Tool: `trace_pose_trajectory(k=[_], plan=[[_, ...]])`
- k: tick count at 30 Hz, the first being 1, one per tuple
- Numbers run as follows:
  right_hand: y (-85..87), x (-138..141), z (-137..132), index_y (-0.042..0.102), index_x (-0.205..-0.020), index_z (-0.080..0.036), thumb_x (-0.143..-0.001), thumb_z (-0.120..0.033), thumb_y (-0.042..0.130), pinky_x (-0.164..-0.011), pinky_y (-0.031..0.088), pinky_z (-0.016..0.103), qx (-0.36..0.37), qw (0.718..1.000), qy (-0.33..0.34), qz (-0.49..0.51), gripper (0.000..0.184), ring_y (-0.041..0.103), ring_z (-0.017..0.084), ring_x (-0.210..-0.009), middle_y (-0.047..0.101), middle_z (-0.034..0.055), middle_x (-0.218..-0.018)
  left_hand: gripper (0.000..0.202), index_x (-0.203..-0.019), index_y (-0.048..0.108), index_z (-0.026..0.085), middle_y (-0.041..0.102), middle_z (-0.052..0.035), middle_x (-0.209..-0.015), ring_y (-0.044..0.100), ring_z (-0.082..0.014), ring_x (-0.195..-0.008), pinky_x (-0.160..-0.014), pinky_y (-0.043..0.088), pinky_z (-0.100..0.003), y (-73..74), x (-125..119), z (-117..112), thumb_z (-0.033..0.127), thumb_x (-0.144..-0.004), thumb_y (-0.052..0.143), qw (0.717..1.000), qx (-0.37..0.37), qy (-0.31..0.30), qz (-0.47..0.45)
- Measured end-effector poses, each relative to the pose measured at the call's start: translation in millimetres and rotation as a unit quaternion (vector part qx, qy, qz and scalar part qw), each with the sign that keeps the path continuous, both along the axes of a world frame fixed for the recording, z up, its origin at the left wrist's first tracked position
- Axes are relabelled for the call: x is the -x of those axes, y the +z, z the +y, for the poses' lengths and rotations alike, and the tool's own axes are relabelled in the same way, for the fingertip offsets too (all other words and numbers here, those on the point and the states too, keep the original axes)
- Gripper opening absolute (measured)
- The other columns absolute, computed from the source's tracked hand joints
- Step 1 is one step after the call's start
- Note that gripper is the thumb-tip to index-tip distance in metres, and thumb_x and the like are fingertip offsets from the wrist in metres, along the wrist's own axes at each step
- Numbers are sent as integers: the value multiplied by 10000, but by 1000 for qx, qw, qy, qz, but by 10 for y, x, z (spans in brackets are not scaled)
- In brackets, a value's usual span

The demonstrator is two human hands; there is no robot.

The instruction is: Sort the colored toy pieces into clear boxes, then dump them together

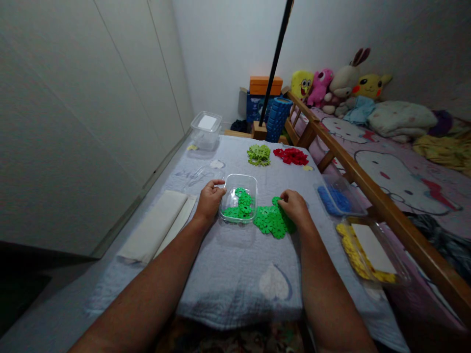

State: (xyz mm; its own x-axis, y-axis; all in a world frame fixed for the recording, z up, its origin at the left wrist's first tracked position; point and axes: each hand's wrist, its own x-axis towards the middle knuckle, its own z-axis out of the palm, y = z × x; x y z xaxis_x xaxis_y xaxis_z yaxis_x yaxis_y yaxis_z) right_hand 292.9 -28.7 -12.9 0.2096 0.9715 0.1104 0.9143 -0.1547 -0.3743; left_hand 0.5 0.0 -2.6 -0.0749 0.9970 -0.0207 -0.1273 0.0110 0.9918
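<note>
A clear plastic tub (pixel 247 180) sits mid-table with several bright green snowflake pieces (pixel 241 207) inside. My left hand (pixel 209 198) grips the tub's left rim, thumb over the edge. A loose heap of the same green pieces (pixel 270 220) lies just right of the tub. My right hand (pixel 294 206) rests on that heap, fingers curled and pinched on a green piece at its top.
Lime pieces (pixel 259 154) and red pieces (pixel 292 156) lie further back. A lidded clear box (pixel 206 130) stands far left. Tubs of blue pieces (pixel 333 198) and yellow pieces (pixel 358 255) sit at the right edge by a wooden bed rail (pixel 368 189). Folded white cloth (pixel 158 225) lies left.
</note>
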Motion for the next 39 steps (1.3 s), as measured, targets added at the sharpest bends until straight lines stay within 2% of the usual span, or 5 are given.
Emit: trace_pose_trajectory(k=[10, 25, 29, 34, 39], plan=[[-8, 55, -19, 752, -949, -235, -836, -285, 720, -829, 413, 336, -5, 999, -4, -37, 128, 612, 246, -961, 704, 77, -1010, 401, -1022, 653, 175, 379, 115, -532, 310, -97, -471, -485, 202, -239, 11, -8, -9, 349, -668, 723, 1000, 5, -6, -12], [93, 41, -12, 691, -833, -234, -764, -237, 638, -854, 449, 347, -61, 993, -15, 104, 88, 614, 233, -928, 695, 47, -932, 406, -1030, 649, 167, 381, 114, -527, 296, -97, -479, -483, 201, -239, -12, -3, 1, 356, -679, 723, 1000, -2, -4, -2], [190, 63, -28, 682, -750, -232, -717, -315, 691, -824, 472, 348, -104, 969, 20, 223, 90, 588, 222, -846, 643, 22, -818, 416, -1024, 643, 168, 378, 118, -525, 297, -93, -472, -483, 194, -236, 23, -11, -7, 355, -660, 718, 1000, 7, -5, -10], [404, 379, -107, 717, -823, -223, -786, -433, 716, -723, 454, 328, -177, 903, 81, 384, 214, 572, 195, -741, 675, 12, -787, 422, -1024, 641, 167, 442, 101, -547, 347, -98, -486, -492, 240, -230, 43, -18, -15, 346, -649, 717, 1000, 13, -2, -13], [502, 822, -204, 741, -822, -254, -882, -289, 678, -939, 422, 409, -224, 924, 172, 258, 93, 621, 247, -947, 753, 32, -870, 407, -1029, 645, 175, 454, 93, -563, 369, -103, -490, -495, 254, -230, 14, -13, -12, 341, -665, 721, 1000, 14, -7, -18]])
